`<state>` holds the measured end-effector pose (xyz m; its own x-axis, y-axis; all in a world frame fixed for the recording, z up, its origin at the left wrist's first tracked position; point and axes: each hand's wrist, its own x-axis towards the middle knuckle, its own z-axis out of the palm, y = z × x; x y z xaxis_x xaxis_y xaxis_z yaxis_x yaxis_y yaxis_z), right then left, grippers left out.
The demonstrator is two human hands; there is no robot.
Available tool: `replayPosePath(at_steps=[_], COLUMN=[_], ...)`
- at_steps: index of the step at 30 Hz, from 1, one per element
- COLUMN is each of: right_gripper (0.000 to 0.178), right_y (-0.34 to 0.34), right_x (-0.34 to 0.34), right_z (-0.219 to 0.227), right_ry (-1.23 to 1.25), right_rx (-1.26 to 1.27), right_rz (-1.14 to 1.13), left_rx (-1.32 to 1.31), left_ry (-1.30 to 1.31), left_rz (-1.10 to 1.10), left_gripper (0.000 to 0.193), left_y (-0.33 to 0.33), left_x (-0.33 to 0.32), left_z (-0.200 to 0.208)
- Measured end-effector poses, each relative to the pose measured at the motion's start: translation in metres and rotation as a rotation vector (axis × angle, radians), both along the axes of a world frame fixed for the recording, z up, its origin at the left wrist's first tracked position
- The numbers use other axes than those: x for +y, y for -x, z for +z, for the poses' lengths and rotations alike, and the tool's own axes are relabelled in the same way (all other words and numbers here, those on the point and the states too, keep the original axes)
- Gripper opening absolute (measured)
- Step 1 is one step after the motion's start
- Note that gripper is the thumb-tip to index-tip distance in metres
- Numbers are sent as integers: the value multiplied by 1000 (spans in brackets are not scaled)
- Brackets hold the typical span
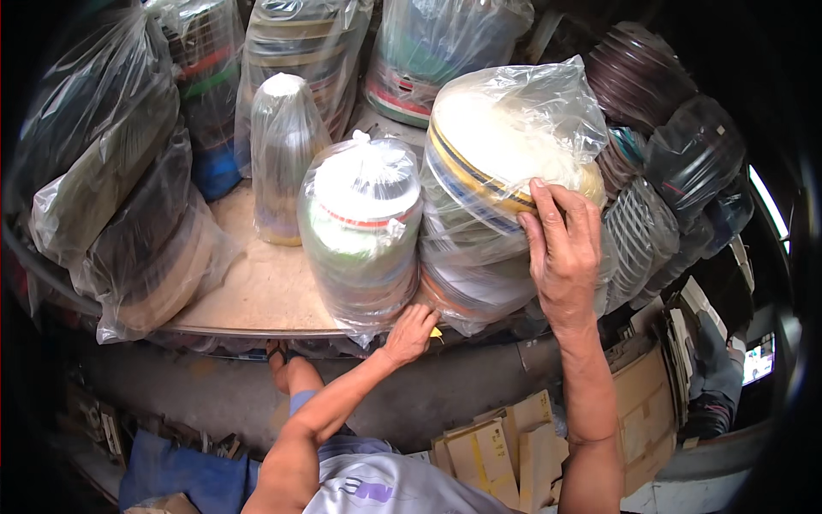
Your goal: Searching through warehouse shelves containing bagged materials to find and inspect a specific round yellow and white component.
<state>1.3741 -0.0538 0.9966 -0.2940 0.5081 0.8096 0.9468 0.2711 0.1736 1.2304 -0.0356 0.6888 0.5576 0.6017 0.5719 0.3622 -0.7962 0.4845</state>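
My right hand [569, 244] pinches the clear plastic bag [561, 116] at the side of its top roll, thumb and fingertips pressed together. Inside are stacked round rolls, the uppermost pale with yellow, black and blue bands [479, 167]; it tilts toward me. My left hand [411, 334] is closed low at the table's front edge, by the foot of that bag and of a knotted bag [364, 231] of white and greenish rolls. What its fingers hold, if anything, is hidden. Just beside them shows a small yellow scrap [437, 332].
Several more bagged roll stacks stand along the back, among them a narrow one [287, 163]. Bags [154, 257] lean at the left of the wooden tabletop [257, 287]. Dark rolls [642, 77] are piled at the right. Flattened cardboard [488, 454] lies below.
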Motion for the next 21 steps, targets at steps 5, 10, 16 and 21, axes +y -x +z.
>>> replayPosePath(at_steps=[5, 10, 16, 21], right_gripper=[48, 47, 50, 50], right_y=[3, 0, -1, -8], right_x=[4, -1, -6, -9], right_z=[-8, -17, -28, -37], right_ry=[-13, -102, -167, -170], right_rx=[43, 59, 110, 199], right_rz=[-4, -4, 27, 42], left_rx=[-405, -579, -383, -430], left_ry=[-204, -404, -426, -501], left_rz=[-20, 181, 254, 174], left_gripper=[43, 39, 39, 35], left_y=[2, 2, 6, 0], left_x=[-2, 25, 44, 50], left_z=[123, 237, 278, 274])
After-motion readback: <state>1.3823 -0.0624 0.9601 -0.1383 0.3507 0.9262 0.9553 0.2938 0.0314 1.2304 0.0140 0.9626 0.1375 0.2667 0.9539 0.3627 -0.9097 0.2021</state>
